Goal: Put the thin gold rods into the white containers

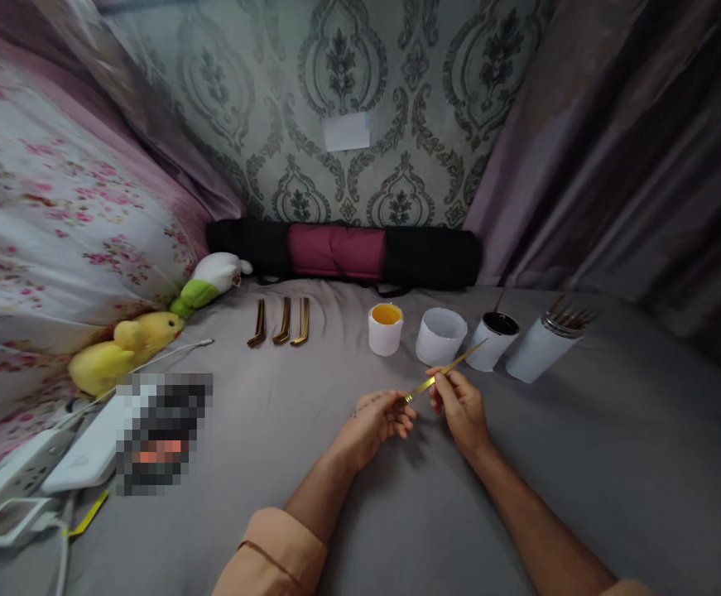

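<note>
A thin gold-coloured paintbrush [420, 387] slants between my two hands, its tail pointing up to the right. My left hand [380, 420] pinches the lower end between thumb and fingers, hiding the tip. Further up the handle, my right hand [459, 406] grips it with thumb and fingertips. Just beyond stand a white cup with yellow contents [385, 331], a wider white cup [440, 335], a white cup with a dark inside and a thin stick [490, 343], and a tilted-looking white container [540, 352] of several brushes.
Three gold-brown bent bundles [282, 323] lie left of the cups on grey cloth [285, 430]. A black and maroon bag [338, 251] lies along the wall. Plush toys [127, 348], a power strip [16, 463], a white box-like device [99, 439] and cables are at left.
</note>
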`<move>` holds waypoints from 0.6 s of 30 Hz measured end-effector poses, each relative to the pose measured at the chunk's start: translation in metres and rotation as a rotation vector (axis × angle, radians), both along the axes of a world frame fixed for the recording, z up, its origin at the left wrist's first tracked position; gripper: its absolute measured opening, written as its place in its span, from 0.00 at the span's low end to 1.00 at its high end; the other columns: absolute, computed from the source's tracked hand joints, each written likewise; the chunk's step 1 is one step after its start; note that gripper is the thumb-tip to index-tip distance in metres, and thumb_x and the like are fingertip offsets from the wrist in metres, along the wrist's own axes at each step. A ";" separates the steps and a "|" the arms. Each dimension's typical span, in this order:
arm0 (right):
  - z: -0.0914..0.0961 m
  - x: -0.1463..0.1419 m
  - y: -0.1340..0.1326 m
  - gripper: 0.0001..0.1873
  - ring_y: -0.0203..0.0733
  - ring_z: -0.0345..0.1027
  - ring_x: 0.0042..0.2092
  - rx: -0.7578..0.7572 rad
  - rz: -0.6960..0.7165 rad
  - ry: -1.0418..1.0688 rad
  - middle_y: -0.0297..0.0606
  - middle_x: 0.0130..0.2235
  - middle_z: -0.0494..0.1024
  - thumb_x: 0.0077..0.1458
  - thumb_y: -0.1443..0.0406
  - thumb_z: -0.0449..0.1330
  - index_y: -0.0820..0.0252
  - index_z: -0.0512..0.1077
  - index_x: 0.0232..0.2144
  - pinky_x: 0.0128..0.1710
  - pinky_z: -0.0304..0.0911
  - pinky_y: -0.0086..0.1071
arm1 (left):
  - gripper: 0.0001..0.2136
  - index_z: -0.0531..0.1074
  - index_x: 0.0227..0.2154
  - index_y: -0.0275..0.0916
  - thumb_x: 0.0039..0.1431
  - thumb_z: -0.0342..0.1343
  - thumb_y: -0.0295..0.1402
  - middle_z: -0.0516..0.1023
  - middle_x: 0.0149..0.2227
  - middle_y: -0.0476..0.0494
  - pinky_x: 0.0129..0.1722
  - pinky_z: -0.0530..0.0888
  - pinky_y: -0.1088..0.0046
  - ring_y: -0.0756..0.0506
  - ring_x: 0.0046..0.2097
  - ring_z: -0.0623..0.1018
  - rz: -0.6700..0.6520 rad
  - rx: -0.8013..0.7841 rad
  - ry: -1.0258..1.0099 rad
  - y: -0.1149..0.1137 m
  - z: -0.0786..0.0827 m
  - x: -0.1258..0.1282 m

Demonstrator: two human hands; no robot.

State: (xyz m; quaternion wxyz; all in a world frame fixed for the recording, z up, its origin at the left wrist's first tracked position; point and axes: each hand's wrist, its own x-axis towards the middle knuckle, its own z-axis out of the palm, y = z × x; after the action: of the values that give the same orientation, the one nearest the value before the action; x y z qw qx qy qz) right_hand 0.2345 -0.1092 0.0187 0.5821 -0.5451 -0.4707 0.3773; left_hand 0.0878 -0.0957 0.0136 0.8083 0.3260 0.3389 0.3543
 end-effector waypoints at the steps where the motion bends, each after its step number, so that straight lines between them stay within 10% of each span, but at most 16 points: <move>1: 0.000 0.000 0.000 0.13 0.29 0.57 0.21 0.003 0.000 0.003 0.30 0.21 0.62 0.51 0.57 0.50 0.61 0.66 0.32 0.18 0.53 0.23 | 0.13 0.66 0.35 0.31 0.51 0.50 0.36 0.73 0.27 0.41 0.22 0.65 0.77 0.51 0.24 0.72 -0.006 -0.005 0.005 0.000 0.000 0.000; 18: -0.004 0.004 0.001 0.12 0.28 0.52 0.19 -0.009 0.024 0.036 0.27 0.18 0.59 0.51 0.58 0.50 0.60 0.67 0.30 0.17 0.50 0.22 | 0.10 0.65 0.36 0.31 0.51 0.51 0.31 0.72 0.27 0.43 0.20 0.63 0.79 0.53 0.23 0.70 -0.096 -0.042 -0.020 -0.004 -0.001 0.003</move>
State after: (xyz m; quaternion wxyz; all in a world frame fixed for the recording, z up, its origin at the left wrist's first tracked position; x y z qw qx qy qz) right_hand 0.2386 -0.1080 0.0142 0.5835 -0.5351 -0.4650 0.3962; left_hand 0.0905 -0.0995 0.0123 0.8343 0.3212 0.3224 0.3112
